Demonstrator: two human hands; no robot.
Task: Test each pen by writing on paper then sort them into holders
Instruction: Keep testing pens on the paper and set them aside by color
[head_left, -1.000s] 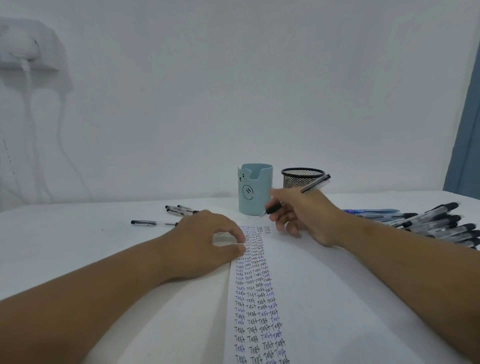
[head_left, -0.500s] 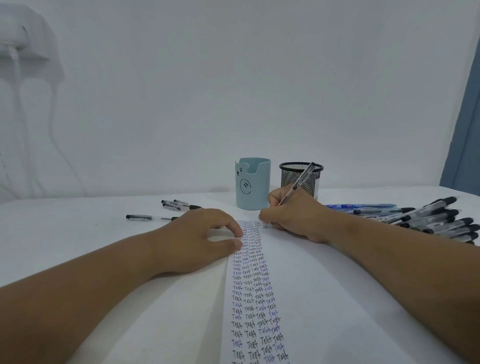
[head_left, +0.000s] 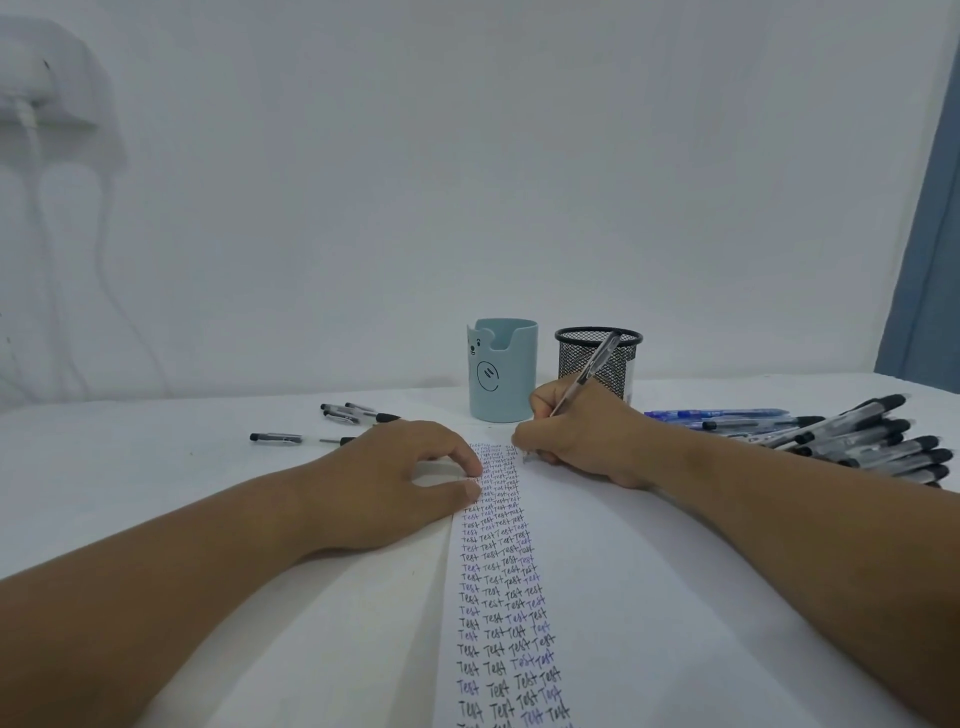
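White table (head_left: 156, 467) against pale wall (head_left: 467, 182); right hand (head_left: 582, 441) grips pen (head_left: 592, 369), left hand (head_left: 410, 483) fingers curled, pinning paper (head_left: 597, 597).

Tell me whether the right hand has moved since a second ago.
Yes. The right hand came down toward the paper, away from the light blue holder.

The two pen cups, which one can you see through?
The black mesh holder, right of the solid blue bear cup. Its wire wall is full of holes; the blue one is smooth, with a face drawn on.
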